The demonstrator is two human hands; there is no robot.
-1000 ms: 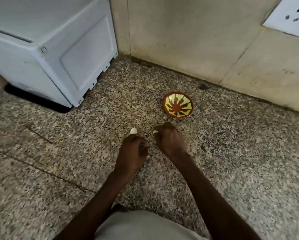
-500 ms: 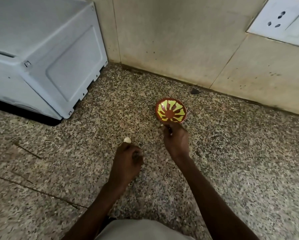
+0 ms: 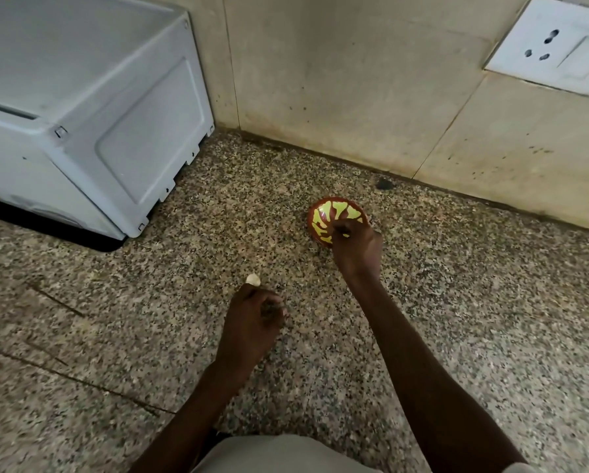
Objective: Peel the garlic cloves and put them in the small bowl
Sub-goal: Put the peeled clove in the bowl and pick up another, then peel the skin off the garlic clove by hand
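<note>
The small bowl point(image 3: 323, 216), red-brown with yellow-green markings inside, sits on the speckled stone tabletop point(image 3: 456, 302) near the wall, to the right of centre. The right hand point(image 3: 356, 249) reaches over the near right part of the bowl, its fingers bent and bunched together with their tips over the inside. Whether those fingertips pinch a clove cannot be told, since nothing pale shows clearly between them and the hand covers that part of the bowl.

The left hand point(image 3: 252, 322) lies nearer the person and to the left, well apart from the bowl, low over the tabletop. Its fingers are curled inward, and a pale garlic clove point(image 3: 253, 279) shows just beyond its far edge, touching the fingertips or just beside them. Whether that clove is gripped or merely lies on the stone against the hand cannot be made out. The inside of the curled left fingers is dark and blurred, so anything held there is not visible.

A white appliance point(image 3: 81, 114) stands at the far left of the tabletop, against the beige tiled wall point(image 3: 354, 97). A white socket plate point(image 3: 552, 52) is set into the wall at the upper right.
</note>
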